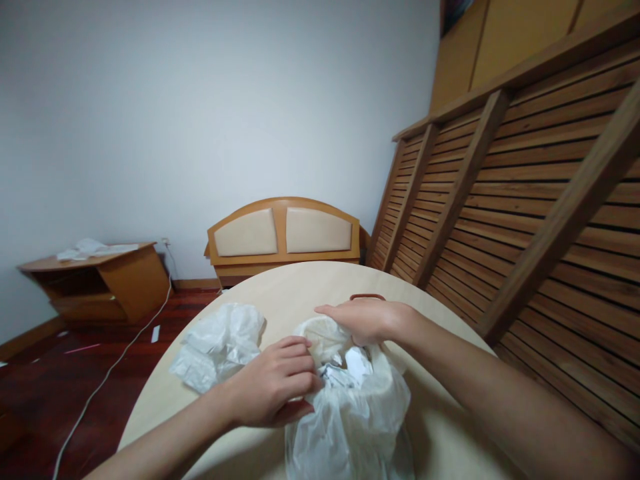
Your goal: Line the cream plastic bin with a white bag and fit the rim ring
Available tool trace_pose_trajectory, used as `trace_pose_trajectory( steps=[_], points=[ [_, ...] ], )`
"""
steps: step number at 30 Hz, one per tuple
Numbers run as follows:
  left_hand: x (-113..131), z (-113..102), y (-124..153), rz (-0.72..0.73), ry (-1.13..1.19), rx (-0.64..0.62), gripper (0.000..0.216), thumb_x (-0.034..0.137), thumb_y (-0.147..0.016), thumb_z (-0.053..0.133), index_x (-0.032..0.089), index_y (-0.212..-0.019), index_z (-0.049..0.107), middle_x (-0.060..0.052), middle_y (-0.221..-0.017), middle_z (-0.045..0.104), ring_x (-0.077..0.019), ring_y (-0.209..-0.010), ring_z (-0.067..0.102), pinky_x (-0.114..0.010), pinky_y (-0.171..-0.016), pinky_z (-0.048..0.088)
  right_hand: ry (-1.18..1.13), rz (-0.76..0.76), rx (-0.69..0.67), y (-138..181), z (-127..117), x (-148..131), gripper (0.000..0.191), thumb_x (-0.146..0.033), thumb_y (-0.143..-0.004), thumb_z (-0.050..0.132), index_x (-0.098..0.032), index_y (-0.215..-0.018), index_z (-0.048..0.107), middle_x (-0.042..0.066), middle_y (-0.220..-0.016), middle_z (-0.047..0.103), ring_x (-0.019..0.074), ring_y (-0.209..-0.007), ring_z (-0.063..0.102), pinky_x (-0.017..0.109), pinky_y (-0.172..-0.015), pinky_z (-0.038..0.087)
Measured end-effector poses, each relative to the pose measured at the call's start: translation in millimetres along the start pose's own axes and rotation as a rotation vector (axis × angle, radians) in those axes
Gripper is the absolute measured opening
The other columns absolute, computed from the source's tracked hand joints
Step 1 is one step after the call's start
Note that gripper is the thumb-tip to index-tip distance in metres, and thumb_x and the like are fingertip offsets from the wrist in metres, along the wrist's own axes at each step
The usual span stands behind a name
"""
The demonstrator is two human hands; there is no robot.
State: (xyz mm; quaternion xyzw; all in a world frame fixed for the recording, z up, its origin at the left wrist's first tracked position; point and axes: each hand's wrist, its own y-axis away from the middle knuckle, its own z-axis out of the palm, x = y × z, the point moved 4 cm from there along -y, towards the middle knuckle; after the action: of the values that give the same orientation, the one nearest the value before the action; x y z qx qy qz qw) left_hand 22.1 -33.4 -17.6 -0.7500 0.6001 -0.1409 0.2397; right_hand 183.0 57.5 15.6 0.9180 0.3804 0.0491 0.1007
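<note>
A bin-like container lined with a white plastic bag [350, 427] stands at the near edge of the round table, its liner folded out over the rim. Crumpled white paper [357, 365] lies inside. My left hand [280, 381] is closed on the bag at the left rim, fingers curled over it. At the far right rim my right hand [367, 320] grips the bag too, with part of its fingers hidden. Behind that hand a reddish-brown handle [367, 296] shows. Left of the container lies a loose crumpled plastic bag [220, 347].
The round pale table [295, 283] fills the foreground. Beyond it stands a wooden headboard [281, 233]. Slatted wooden panels [500, 220] lean along the right. A low cabinet [130, 280] is at the left, and a white cable [117, 363] runs over the floor.
</note>
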Motion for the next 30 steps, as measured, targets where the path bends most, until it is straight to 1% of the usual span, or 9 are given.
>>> trace_pose_trajectory(
  steps=[3,5,8,10,12,19,24,27,30],
  points=[
    [-3,-7,-6,-0.004,0.055,-0.037,0.029,0.042,-0.098,0.041,0.019,-0.099,0.058,-0.008,-0.081,0.065,-0.0209,-0.079,0.058,-0.039,-0.086,0.049,-0.008,0.035,-0.004,1,-4,2,0.102,-0.023,-0.068,0.083,-0.019,-0.157,0.033,0.02,-0.134,0.066,0.0383,-0.119,0.064,0.042,-0.092,0.052],
    [-9,-12,-12,-0.035,0.096,-0.105,0.043,0.055,-0.092,0.046,0.019,-0.109,0.06,-0.012,-0.098,0.07,-0.0254,-0.092,0.063,-0.044,-0.093,0.048,-0.051,-0.03,0.027,0,-7,-2,0.105,-0.03,-0.068,0.085,-0.019,-0.158,0.031,0.02,-0.139,0.062,0.0368,-0.124,0.061,0.04,-0.096,0.051],
    [-20,-13,-21,-0.079,0.074,-0.239,0.061,0.069,-0.084,0.048,0.02,-0.118,0.061,-0.013,-0.115,0.071,-0.0299,-0.103,0.065,-0.05,-0.106,0.04,-0.06,-0.101,0.085,-1,-11,-9,0.068,-0.031,-0.081,0.074,-0.021,-0.144,0.051,0.015,-0.13,0.068,0.0329,-0.117,0.066,0.037,-0.09,0.051],
    [-27,-10,-25,-0.094,0.034,-0.311,0.059,0.073,-0.08,0.049,0.021,-0.103,0.066,-0.01,-0.094,0.074,-0.0283,-0.086,0.068,-0.049,-0.1,0.044,-0.036,-0.091,0.07,-1,-9,-8,0.041,-0.024,-0.087,0.065,-0.02,-0.127,0.064,0.014,-0.116,0.074,0.0311,-0.104,0.071,0.036,-0.082,0.052],
    [-32,-5,-29,-0.084,0.0,-0.351,0.057,0.076,-0.078,0.049,0.021,-0.083,0.064,-0.006,-0.069,0.068,-0.0248,-0.067,0.064,-0.047,-0.092,0.047,-0.048,-0.066,0.045,0,-8,-4,0.032,-0.017,-0.086,0.06,-0.019,-0.117,0.07,0.013,-0.107,0.077,0.03,-0.095,0.073,0.034,-0.076,0.051],
    [-34,2,-34,-0.014,-0.026,-0.367,0.062,0.082,-0.079,0.045,0.022,-0.075,0.06,-0.005,-0.066,0.065,-0.0231,-0.062,0.062,-0.05,-0.099,0.045,-0.143,0.008,0.047,7,-9,10,0.031,-0.012,-0.074,0.064,-0.021,-0.1,0.077,0.009,-0.096,0.08,0.0265,-0.083,0.073,0.03,-0.066,0.05],
    [-37,1,-34,-0.043,0.028,-0.384,0.07,0.087,-0.078,0.041,0.021,-0.083,0.063,-0.008,-0.072,0.067,-0.0256,-0.067,0.063,-0.049,-0.09,0.049,-0.038,0.21,-0.018,-7,-1,12,0.03,-0.037,-0.075,0.068,-0.012,-0.089,0.079,0.017,-0.092,0.079,0.0302,-0.081,0.075,0.032,-0.062,0.05],
    [-38,-6,-34,-0.026,0.157,-0.341,0.074,0.088,-0.079,0.037,0.02,-0.093,0.064,-0.01,-0.079,0.068,-0.0268,-0.074,0.064,-0.047,-0.089,0.049,0.023,0.3,0.035,-11,0,9,0.045,-0.049,-0.073,0.07,-0.011,-0.095,0.08,0.022,-0.098,0.078,0.0359,-0.087,0.075,0.036,-0.065,0.053],
    [-42,-17,-33,-0.097,0.246,-0.205,0.07,0.079,-0.089,0.029,0.019,-0.095,0.063,-0.012,-0.089,0.068,-0.0262,-0.083,0.063,-0.043,-0.086,0.05,0.006,0.229,0.09,-6,-6,5,0.048,-0.046,-0.074,0.07,-0.015,-0.111,0.076,0.019,-0.104,0.078,0.0355,-0.095,0.074,0.037,-0.072,0.053]
  ],
)
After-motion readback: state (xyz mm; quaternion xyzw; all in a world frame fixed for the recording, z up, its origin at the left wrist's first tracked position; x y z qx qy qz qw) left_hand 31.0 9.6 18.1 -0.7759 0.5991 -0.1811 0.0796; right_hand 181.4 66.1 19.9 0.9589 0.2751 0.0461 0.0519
